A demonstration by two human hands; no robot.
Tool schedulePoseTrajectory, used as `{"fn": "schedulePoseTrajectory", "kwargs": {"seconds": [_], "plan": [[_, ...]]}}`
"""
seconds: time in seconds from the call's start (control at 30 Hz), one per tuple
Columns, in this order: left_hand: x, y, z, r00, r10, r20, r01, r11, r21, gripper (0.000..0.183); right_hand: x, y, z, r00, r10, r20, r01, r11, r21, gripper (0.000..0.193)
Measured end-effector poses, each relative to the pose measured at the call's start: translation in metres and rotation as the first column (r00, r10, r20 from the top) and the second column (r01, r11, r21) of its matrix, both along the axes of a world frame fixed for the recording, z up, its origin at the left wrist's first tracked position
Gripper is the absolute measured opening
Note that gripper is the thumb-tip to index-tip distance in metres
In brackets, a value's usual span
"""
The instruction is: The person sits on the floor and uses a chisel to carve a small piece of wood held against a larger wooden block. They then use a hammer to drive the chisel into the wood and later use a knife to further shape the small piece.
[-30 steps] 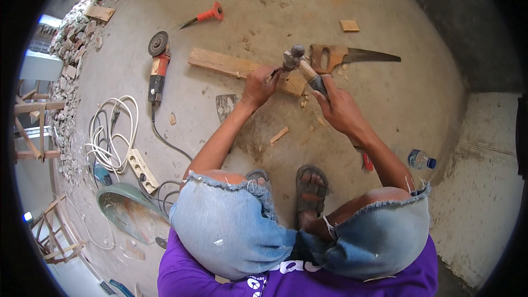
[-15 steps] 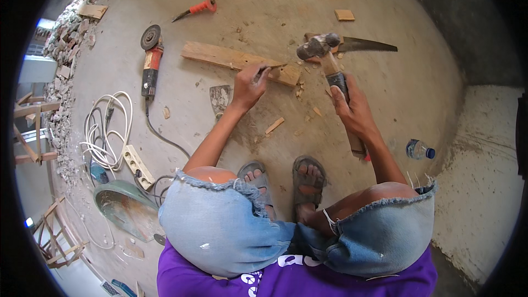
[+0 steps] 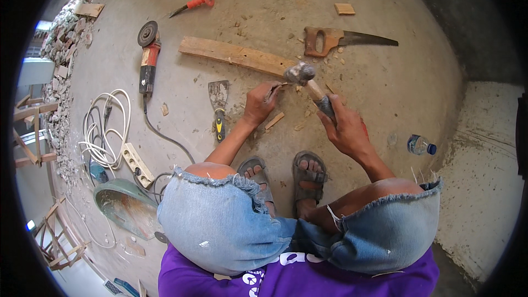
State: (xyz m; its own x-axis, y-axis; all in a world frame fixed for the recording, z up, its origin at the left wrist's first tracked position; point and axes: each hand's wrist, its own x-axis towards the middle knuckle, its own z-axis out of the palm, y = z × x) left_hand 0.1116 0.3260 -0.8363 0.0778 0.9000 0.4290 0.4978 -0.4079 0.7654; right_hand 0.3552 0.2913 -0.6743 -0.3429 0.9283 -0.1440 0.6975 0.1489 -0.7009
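Note:
My right hand [image 3: 346, 128] is closed around the dark grip of a hammer [image 3: 315, 91]. Its blunt metal head covers the right end of a wooden board [image 3: 236, 55] lying on the floor; whether they touch I cannot tell. Beside that end, my left hand [image 3: 260, 102] pinches a thin, nail-like piece [image 3: 285, 83] pointing toward the hammer head. Most of this piece is hidden in my fingers. Wood chips lie around the board's end.
Beyond the board are a handsaw [image 3: 324, 41], a small wood block [image 3: 345, 9] and a red-handled chisel [image 3: 192, 3]. Leftward lie an angle grinder [image 3: 148, 60], scraper [image 3: 219, 104], white cable [image 3: 104, 132], power strip [image 3: 137, 164] and green basin [image 3: 124, 203]. A plastic bottle [image 3: 421, 145] lies right.
The hammer has swung down and left onto the board's end, uncovering the handsaw's handle. My left hand has moved right and nearer me, baring the scraper.

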Motion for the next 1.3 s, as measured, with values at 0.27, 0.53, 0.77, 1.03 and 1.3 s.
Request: {"fn": "schedulePoseTrajectory", "kwargs": {"seconds": [0.27,0.53,0.77,1.03,1.3], "plan": [[0.0,0.002,-0.002,1.0,-0.015,-0.004,0.015,1.0,0.014,0.016,-0.002,0.006,-0.01,0.999,0.002,0.046,0.0,0.999,-0.046,0.032],[-0.001,0.006,0.001,0.999,-0.03,-0.021,0.031,0.999,0.034,0.019,0.0,0.008,-0.024,0.993,0.086,0.076,-0.082,0.995,-0.053,0.031],[-0.001,0.006,0.002,0.999,-0.029,-0.031,0.029,0.999,0.026,0.018,-0.003,0.006,-0.034,0.988,0.124,0.094,-0.125,0.992,0.005,0.031],[0.001,0.005,0.003,0.999,-0.044,0.012,0.044,0.999,-0.024,0.017,0.002,0.004,-0.032,0.997,0.05,0.062,-0.045,0.997,-0.067,0.032],[-0.022,0.019,0.004,0.981,-0.178,0.074,0.186,0.975,-0.125,0.017,0.014,0.017,-0.031,0.971,-0.19,-0.146,0.152,0.958,-0.241,0.033]]}}
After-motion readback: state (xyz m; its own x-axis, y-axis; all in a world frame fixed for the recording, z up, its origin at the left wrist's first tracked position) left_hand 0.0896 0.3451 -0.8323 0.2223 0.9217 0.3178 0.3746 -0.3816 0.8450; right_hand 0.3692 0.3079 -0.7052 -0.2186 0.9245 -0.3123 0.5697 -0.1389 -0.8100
